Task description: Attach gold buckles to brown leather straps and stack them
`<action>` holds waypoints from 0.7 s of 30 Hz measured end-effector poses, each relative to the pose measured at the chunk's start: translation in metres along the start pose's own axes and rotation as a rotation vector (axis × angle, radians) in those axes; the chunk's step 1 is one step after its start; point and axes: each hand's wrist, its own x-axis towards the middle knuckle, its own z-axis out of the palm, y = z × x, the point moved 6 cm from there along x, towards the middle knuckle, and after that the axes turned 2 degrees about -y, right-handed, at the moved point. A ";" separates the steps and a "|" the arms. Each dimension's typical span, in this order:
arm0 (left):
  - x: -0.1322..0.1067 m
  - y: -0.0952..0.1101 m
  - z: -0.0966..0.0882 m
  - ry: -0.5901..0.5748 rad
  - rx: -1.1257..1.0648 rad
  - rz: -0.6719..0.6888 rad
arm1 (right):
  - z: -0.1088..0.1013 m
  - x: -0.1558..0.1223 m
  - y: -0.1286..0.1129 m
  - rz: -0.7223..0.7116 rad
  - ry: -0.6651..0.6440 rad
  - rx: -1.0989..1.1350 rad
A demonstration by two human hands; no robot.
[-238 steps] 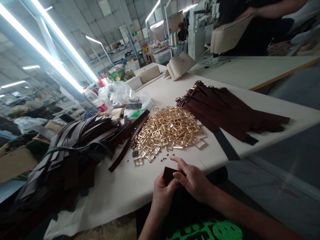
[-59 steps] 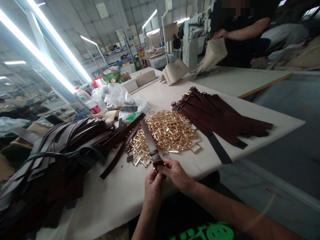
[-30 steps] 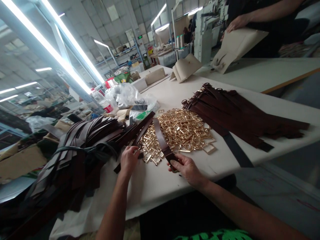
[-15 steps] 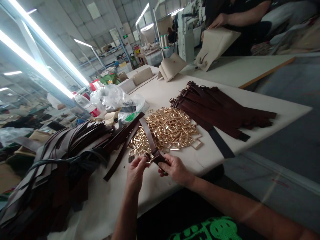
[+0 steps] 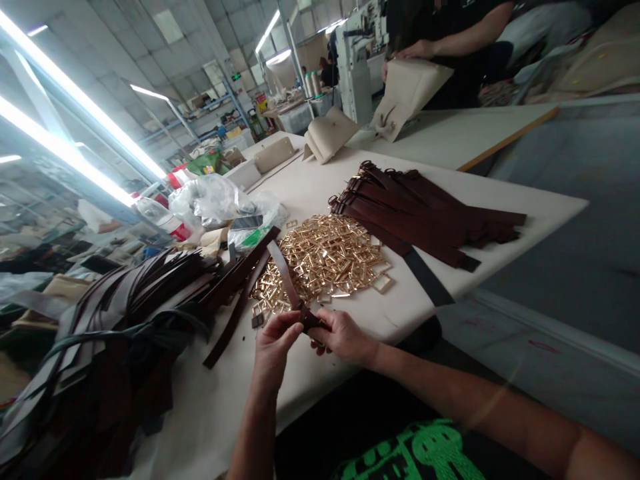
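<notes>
My left hand (image 5: 273,343) and my right hand (image 5: 343,337) meet over the near edge of the white table (image 5: 530,203). Both are closed on the near end of a brown leather strap (image 5: 283,270), which runs away from me across a heap of gold buckles (image 5: 327,257). The left fingers pinch at the strap's end, where a small piece, probably a buckle, is too hidden to make out. The right hand grips the strap from the other side.
A big pile of dark straps (image 5: 115,313) lies to the left, and a neat stack of brown straps (image 5: 425,210) to the right. Plastic bags (image 5: 220,200) and a bottle sit behind. A person handles a beige piece (image 5: 407,90) at the far table.
One second ago my left hand was out at the left edge of the buckle heap. It has come back to the strap's end beside my right hand, which kept hold of the strap.
</notes>
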 end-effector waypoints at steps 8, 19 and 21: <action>-0.003 0.006 0.000 -0.081 0.123 0.086 | 0.002 -0.001 -0.001 -0.007 -0.059 -0.006; 0.000 -0.011 -0.003 0.050 -0.110 0.048 | 0.002 0.001 0.000 -0.017 -0.063 -0.019; -0.002 -0.006 -0.001 0.037 -0.085 0.112 | 0.003 0.000 -0.002 -0.012 -0.066 0.004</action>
